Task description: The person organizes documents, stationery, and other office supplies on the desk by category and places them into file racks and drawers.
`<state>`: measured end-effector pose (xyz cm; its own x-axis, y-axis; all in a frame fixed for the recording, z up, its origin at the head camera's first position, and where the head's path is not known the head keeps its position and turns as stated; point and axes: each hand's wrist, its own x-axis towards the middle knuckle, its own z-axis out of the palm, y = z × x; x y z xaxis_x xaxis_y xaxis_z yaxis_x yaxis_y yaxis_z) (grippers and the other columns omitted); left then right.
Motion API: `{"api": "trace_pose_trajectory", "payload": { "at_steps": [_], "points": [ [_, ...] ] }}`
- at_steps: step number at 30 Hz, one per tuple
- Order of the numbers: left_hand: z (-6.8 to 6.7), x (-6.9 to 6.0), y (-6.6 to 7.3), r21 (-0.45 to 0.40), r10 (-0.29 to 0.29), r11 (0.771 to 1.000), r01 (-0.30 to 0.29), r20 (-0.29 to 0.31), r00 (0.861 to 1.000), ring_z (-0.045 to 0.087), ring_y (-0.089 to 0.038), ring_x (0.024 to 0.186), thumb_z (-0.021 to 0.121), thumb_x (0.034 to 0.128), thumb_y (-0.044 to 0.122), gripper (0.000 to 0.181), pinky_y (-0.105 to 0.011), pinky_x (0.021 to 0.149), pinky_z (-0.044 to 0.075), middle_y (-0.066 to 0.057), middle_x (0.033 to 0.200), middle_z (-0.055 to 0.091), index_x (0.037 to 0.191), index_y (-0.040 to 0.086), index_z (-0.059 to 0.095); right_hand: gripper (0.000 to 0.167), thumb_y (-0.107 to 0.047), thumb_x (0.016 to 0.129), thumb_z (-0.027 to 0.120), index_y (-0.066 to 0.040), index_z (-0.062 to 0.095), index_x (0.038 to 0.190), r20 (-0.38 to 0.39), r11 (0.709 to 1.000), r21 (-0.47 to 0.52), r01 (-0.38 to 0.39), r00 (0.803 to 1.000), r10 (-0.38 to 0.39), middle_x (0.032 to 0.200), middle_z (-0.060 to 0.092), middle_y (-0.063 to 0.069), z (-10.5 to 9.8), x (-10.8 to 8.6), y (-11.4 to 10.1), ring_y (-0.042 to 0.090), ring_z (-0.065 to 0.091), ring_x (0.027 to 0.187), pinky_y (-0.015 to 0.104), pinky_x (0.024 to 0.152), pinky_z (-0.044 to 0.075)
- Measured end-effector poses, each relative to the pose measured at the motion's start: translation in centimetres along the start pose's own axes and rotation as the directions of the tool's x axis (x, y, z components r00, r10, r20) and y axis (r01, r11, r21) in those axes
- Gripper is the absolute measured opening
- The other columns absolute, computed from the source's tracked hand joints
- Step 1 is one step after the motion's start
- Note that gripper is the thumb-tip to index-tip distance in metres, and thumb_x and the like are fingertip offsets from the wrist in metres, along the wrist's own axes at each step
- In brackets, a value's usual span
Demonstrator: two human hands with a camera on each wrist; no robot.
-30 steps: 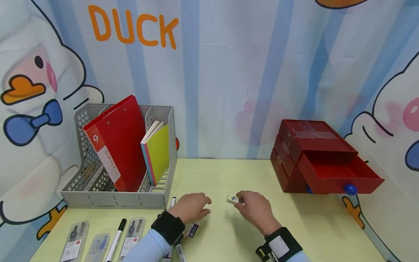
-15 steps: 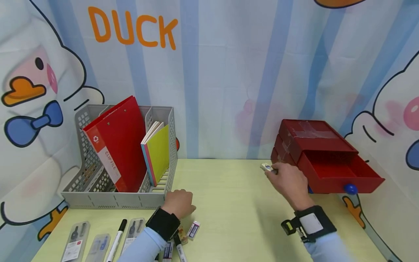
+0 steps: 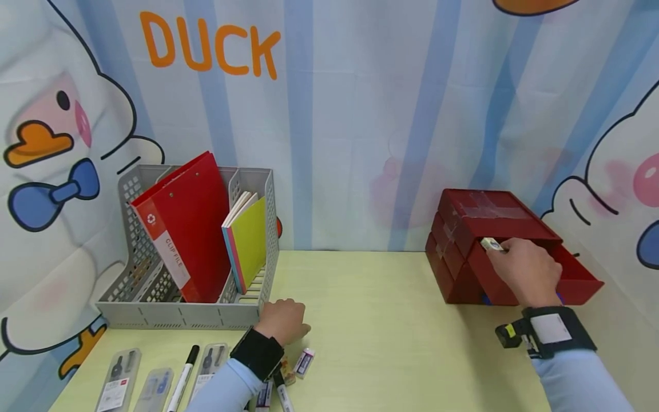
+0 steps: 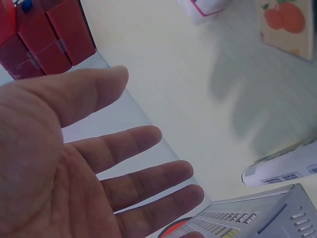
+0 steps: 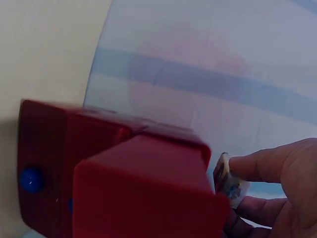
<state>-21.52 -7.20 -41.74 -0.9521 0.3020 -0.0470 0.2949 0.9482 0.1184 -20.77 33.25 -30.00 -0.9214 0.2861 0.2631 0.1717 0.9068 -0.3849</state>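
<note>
My right hand (image 3: 527, 272) pinches a small pale eraser (image 3: 491, 244) with a printed sleeve, over the pulled-out top drawer (image 3: 582, 292) of the red drawer box. In the right wrist view the eraser (image 5: 230, 183) sits between thumb and fingers, beside the drawer's wall. My left hand (image 3: 282, 322) hovers in front of the grey file holder, holding nothing; the left wrist view shows its fingers extended and spread. Just below it lie a purple-and-white eraser (image 3: 304, 363), a small block with an orange fruit print (image 4: 287, 20) and a marker (image 3: 283, 395), partly hidden by the forearm.
The grey file holder (image 3: 180, 315) holds a red clip file (image 3: 193, 234) and several notebooks (image 3: 252, 243). Along the front left lie clear plastic cases (image 3: 117, 377) and a black-capped marker (image 3: 182, 377). A striped duck curtain hangs behind the table.
My right hand has carried the eraser rightward from mid-table to over the open drawer. My left hand drew back slightly left, then stayed nearly still.
</note>
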Motion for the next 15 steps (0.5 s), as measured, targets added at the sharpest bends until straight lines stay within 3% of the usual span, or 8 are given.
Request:
{"api": "trace_pose_trajectory", "payload": {
  "at_steps": [5,12,15],
  "points": [
    [0.1,-0.1,-0.3,-0.005,0.002,1.000,-0.002,-0.002,1.000,0.063,-0.031,0.084,0.075,0.0875,0.031,0.028,-0.054,0.079,0.050,-0.009,0.087,0.066,0.099,0.005,0.072,0.039,-0.033,0.094,0.062,0.005,0.066,0.083,0.102,0.996,-0.056,-0.071,0.992,0.077,0.089,0.059,0.029,-0.2,1.3,1.3,0.049,0.049,0.087,0.066,0.075,0.040],
    [0.2,-0.3,-0.6,-0.026,0.017,1.000,-0.017,-0.002,1.000,0.063,-0.031,0.084,0.075,0.0874,0.030,0.028,-0.054,0.079,0.049,-0.009,0.086,0.065,0.100,0.005,0.071,0.061,-0.036,0.089,0.067,0.020,0.055,0.114,0.211,0.990,-0.115,-0.087,0.971,0.110,0.106,0.050,0.040,-0.2,2.8,2.4,0.056,0.044,0.096,0.073,0.084,0.037],
    [0.2,-0.4,-0.7,-0.030,0.018,0.999,-0.018,0.000,1.000,0.062,-0.030,0.083,0.075,0.0873,0.030,0.028,-0.053,0.078,0.049,-0.008,0.086,0.064,0.099,0.006,0.071,0.061,-0.032,0.087,0.068,0.020,0.053,0.115,0.227,0.989,-0.119,-0.085,0.967,0.111,0.106,0.050,0.040,0.0,3.2,2.7,0.056,0.044,0.096,0.073,0.084,0.038]
  ]
}}
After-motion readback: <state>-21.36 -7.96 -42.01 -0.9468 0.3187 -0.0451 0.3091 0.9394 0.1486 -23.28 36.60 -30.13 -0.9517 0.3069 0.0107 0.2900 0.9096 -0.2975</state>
